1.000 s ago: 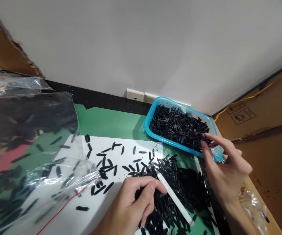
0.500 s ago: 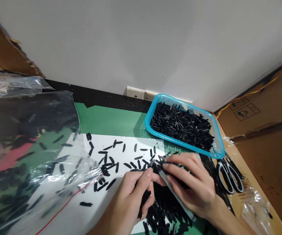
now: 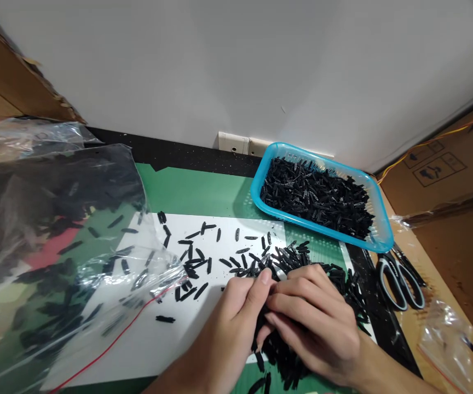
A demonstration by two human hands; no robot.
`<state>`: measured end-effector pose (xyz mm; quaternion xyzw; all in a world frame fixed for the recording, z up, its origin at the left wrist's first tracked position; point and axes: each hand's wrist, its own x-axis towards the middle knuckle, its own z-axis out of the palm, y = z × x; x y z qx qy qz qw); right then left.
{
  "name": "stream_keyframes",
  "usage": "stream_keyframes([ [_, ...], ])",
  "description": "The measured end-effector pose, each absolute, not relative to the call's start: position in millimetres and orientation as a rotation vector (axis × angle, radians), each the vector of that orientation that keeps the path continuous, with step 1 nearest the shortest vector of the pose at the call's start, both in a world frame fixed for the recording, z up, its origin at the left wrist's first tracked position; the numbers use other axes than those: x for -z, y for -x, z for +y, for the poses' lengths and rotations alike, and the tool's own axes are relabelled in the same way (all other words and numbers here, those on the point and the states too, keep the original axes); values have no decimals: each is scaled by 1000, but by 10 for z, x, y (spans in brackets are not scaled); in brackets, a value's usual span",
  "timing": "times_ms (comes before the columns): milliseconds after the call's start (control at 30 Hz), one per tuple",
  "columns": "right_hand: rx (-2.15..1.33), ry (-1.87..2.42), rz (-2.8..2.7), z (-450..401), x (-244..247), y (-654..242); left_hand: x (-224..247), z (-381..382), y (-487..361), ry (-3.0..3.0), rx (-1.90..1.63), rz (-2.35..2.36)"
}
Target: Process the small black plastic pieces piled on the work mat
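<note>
Left of the curled left hand point(image 3: 242, 307), loose black strips point(image 3: 165, 319) lie with long axes at mixed angles. Its fingers meet the bent right hand point(image 3: 318, 323); what either grips is hidden. Heaped black strips point(image 3: 292, 256), pointing variously, spread beneath and beyond both.

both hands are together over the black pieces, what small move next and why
Perhaps ease the right hand slightly off the left hand: they meet over the black pieces, and the right hand's fingers hide whatever lies between them, so parting would show it.
</note>
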<state>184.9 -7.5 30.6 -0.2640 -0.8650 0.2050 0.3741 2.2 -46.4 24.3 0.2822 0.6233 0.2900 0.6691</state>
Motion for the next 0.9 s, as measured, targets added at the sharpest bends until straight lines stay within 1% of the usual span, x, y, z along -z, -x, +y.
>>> stream_keyframes([
  [200,-683,740,-2117,-43,-355,-1880,-263,-364,-54,-593,-694,1194],
  [533,-992,1029,-1804,15,-336,-1924,-326,-286,-18,-601,-756,1076],
  [700,-1100,1065,-1794,42,-326,-1905,-293,-308,-4,-651,-759,1004],
  [900,-1188,1106,-1828,36,-315,-1916,-254,-304,-18,-715,-759,1045],
])
